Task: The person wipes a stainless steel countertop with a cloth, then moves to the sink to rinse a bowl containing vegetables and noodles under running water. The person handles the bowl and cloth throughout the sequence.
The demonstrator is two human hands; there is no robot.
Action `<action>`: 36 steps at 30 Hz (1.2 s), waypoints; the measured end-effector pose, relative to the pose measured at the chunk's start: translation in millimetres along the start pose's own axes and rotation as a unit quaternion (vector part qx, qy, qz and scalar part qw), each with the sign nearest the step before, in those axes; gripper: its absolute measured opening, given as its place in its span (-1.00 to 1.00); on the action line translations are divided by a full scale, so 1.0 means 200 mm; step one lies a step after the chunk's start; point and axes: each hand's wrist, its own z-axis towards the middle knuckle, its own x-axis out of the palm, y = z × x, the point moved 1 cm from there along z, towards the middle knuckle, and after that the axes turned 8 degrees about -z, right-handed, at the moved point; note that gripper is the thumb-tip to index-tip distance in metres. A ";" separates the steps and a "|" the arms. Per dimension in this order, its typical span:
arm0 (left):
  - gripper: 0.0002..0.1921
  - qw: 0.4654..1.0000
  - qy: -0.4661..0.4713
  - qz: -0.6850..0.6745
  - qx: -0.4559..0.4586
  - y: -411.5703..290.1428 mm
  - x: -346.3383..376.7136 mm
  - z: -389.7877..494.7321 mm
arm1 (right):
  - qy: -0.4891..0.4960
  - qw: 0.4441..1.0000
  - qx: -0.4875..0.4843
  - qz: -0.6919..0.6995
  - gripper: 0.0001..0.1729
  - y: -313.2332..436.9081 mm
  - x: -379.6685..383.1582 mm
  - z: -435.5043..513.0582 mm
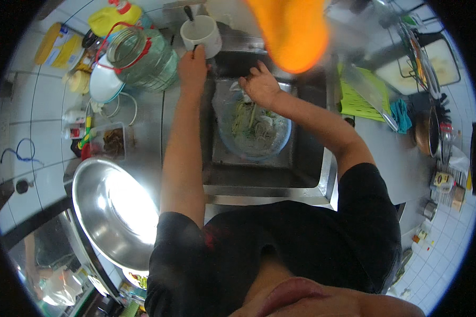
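Note:
My left hand (193, 71) is at the left rim of the sink, against the near side of a white mug (204, 37). A thin dark object shows at its fingertips; whether it belongs to the mug is unclear. A black handle (188, 12) rises from the mug's far side. My right hand (261, 86) is over the far part of a clear bowl (282, 138), fingers partly curled. Something whitish shows just below it, and I cannot tell if it is held. Inside the bowl lie green stalks (244, 119) and greyish scraps (263, 130).
The bowl stands in a steel sink (258, 176). A blurred orange object (297, 39) hangs close above. Leftward are a large glass jar (142, 59), a plastic box (121, 144) and a steel basin (115, 214). A knife (365, 89) lies on a green mat (347, 101) at right.

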 end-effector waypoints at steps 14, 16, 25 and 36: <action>-0.69 0.998 0.011 -0.061 -0.001 0.21 0.05 0.16 | -0.149 0.808 0.509 0.257 -0.66 -0.73 0.39 -0.47; -0.71 0.998 -0.001 -0.066 0.000 0.20 0.06 0.15 | -0.100 0.807 0.556 0.174 -0.64 -0.77 0.48 -0.42; -0.77 0.995 -0.012 -0.097 0.027 0.22 0.03 0.13 | -0.188 0.837 0.482 0.179 -0.76 -0.50 0.49 -0.02; -0.75 0.996 0.043 -0.049 0.067 0.21 -0.01 0.11 | -0.096 0.917 0.330 0.203 -0.71 -0.55 0.38 -0.02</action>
